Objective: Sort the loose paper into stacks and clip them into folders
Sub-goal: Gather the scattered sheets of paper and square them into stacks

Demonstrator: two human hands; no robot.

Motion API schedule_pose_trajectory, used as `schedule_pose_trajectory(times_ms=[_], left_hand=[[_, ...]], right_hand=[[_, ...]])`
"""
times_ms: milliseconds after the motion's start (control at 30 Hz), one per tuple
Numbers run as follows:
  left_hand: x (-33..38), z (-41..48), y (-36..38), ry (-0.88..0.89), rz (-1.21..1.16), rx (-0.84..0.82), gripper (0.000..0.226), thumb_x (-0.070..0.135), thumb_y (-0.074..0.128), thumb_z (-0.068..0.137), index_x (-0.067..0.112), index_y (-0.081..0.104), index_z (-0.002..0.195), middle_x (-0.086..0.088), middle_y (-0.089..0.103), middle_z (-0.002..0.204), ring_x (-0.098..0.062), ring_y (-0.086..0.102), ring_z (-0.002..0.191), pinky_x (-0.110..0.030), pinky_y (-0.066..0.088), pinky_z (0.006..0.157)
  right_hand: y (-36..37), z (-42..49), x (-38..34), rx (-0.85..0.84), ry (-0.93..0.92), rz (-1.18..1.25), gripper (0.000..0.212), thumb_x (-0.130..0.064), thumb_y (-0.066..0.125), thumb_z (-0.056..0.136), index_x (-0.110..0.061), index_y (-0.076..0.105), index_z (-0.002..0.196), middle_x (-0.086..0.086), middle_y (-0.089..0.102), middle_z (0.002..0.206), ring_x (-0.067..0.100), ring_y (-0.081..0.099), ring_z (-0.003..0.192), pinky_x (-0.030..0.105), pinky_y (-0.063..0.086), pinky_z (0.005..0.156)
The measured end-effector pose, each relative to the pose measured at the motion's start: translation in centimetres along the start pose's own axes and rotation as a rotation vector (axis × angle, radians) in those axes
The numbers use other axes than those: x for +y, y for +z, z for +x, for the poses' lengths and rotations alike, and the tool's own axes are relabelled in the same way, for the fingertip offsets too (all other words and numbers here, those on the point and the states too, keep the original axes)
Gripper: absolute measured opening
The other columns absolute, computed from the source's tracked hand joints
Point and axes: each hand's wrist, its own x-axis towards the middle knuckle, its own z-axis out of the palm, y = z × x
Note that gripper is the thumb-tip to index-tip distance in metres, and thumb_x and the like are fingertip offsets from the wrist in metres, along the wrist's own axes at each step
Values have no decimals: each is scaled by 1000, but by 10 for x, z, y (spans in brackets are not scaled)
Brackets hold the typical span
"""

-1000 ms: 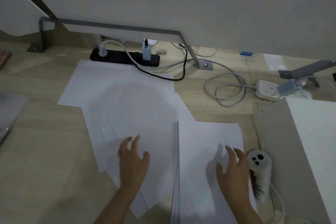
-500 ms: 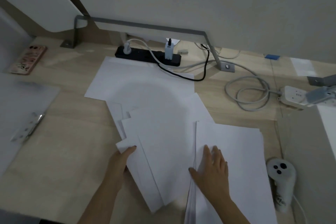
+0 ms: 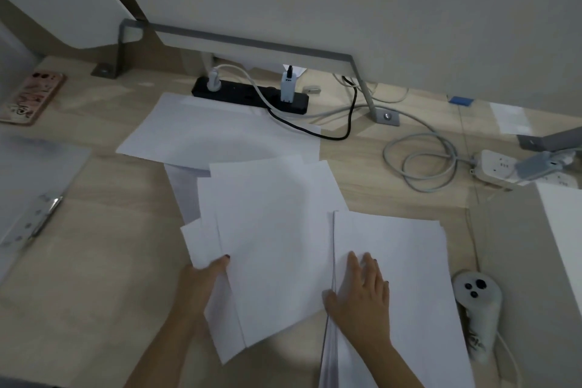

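Several loose white sheets [image 3: 271,230] lie fanned and overlapping in the middle of the wooden desk [image 3: 94,293]. My left hand [image 3: 201,283] grips their left edge, thumb on top, fingers hidden beneath. To the right sits a squared-up paper stack [image 3: 409,277]. My right hand [image 3: 362,302] lies flat on that stack near its left edge, fingers straight. A larger sheet [image 3: 220,132] lies further back. A translucent folder [image 3: 28,186] with a metal clip [image 3: 41,217] rests at the left edge.
A black power strip [image 3: 248,98] with cables sits at the back. Coiled grey cord [image 3: 425,164] and a white power strip [image 3: 500,167] lie back right. A white controller [image 3: 478,309] stands right of the stack. A pink phone [image 3: 31,98] lies far left.
My left hand moved from on top of the loose sheets to their left edge and took hold of them. My right hand came down flat onto the stack. The view shifted left.
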Motion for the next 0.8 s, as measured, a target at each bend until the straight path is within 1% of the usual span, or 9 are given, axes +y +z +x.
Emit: schedule_pose_trajectory(times_ms=[133,233,300,400,467,567,667,733,800], left_hand=[[14,22,-52,-6,89,-12,42,13,68,82,0,57,120,-16,59,123,-26,55,103,-38,41,90],[22,35,-95,-84,156,-89,51,13,71,79,2,54,126,-14,60,123,-30,58,107,-43,44,96],[25,43,-118,-148,184,-140,46,12,69,80,1,55,123,-15,65,113,-31,62,98,-42,50,87],[30,51,-139,-219,241,-188,35,22,69,82,10,58,113,-8,67,95,-26,62,85,-34,50,69],[31,57,-150,-270,304,-213,45,37,75,75,13,56,108,-7,66,95,-28,62,89,-36,50,74],[33,58,-157,-336,368,-266,64,52,76,56,11,58,102,-12,68,95,-31,64,89,-38,52,76],[40,62,-161,-290,338,-333,78,58,75,38,19,58,104,-8,70,100,-26,66,92,-33,54,69],[48,69,-165,-222,260,-376,84,59,78,31,26,57,105,-3,70,104,-22,66,94,-30,54,66],[55,78,-168,-168,234,-417,94,62,84,20,28,59,104,0,71,102,-18,68,92,-28,56,65]], right_hand=[[-2,0,-1,-9,1,-23,81,-52,41,87,-22,-3,148,8,-7,158,26,-4,146,43,7,117],[-3,-1,-4,-10,14,-19,81,-52,43,86,-20,4,148,10,-1,158,28,2,146,44,11,117],[-5,-1,-12,17,20,20,79,-53,45,83,-12,21,146,21,18,153,37,20,142,48,24,113],[1,3,-25,128,-35,129,66,-40,67,74,-1,46,123,35,55,117,53,57,105,54,49,84],[-1,5,-53,133,-46,246,62,-22,73,72,-3,48,126,27,55,118,47,54,108,47,46,88],[6,14,-92,46,64,421,57,-24,67,81,-8,47,132,17,53,123,36,50,114,38,41,95],[14,25,-121,-56,207,605,59,-22,70,80,-7,43,130,17,53,117,31,55,99,36,46,84],[18,29,-133,-110,281,700,47,-19,68,81,-7,46,120,12,55,105,25,54,89,30,43,75],[21,28,-138,-135,288,650,17,-21,65,83,-11,53,92,6,57,87,22,54,79,29,41,71]])
